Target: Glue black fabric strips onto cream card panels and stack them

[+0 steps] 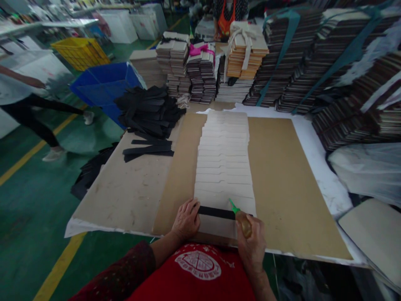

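Observation:
Overlapping pale grey pieces (223,159) run in a column up the middle of the table. Across the nearest piece lies a black strip (216,212). My left hand (187,217) presses at the strip's left end, its fingers held together; whether anything is pinched there is too small to tell. My right hand (251,238) grips a brown glue bottle (243,224) near the strip's right end. The bottle's green nozzle (233,205) points up and to the left, over the pale pieces. More black strips (148,149) lie on the table's left part, in front of a heap of black strips (150,109).
A brown board (282,179) covers much of the table. Tied stacks of pieces (202,73) line the back, and taller stacks (291,54) rise at the right. Blue (106,85) and yellow crates (80,52) stand at the left, where a person (28,104) walks. Another person (228,19) is behind.

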`<state>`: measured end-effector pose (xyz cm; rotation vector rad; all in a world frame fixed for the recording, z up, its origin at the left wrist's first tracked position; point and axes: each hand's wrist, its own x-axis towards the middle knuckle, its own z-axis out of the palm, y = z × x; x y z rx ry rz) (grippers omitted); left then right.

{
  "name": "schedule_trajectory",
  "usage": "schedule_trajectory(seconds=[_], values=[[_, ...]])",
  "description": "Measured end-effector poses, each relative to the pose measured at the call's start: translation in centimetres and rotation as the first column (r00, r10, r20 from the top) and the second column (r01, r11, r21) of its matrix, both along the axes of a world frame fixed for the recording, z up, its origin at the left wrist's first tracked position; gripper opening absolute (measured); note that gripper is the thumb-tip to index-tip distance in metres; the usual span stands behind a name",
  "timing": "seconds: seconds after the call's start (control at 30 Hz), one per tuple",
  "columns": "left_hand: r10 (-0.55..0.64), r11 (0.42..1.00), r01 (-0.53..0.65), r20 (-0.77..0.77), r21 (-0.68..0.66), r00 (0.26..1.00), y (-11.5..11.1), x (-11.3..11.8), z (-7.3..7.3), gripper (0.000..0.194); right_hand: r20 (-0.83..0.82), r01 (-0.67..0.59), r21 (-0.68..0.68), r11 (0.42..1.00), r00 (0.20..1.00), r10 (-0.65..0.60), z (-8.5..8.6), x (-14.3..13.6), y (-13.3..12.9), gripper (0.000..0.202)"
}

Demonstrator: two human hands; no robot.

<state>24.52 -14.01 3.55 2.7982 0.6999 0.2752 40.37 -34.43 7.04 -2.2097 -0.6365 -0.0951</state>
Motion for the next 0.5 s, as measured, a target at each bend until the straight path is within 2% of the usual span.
schedule_trajectory(seconds=[0.1,0.37,0.5], values=[[-0.003,1.000,0.003,-0.002,0.009,1.000,0.0,0.0,0.0,0.046,-0.009,-0.009,0.018,1.000,1.000,0.009,0.0,0.0,0.0,0.038],[-0.006,1.000,0.006,-0.003,0.017,1.000,0.1,0.0,-0.1,0.045,0.094,0.204,-0.072,0.976,0.976,-0.197,0.7,2.4,-3.3,0.050],[-0.014,1.000,0.014,-0.009,0.017,1.000,0.2,0.0,-0.2,0.044,0.061,0.238,-0.109,0.965,0.971,-0.233,0.7,2.4,-3.4,0.055]])
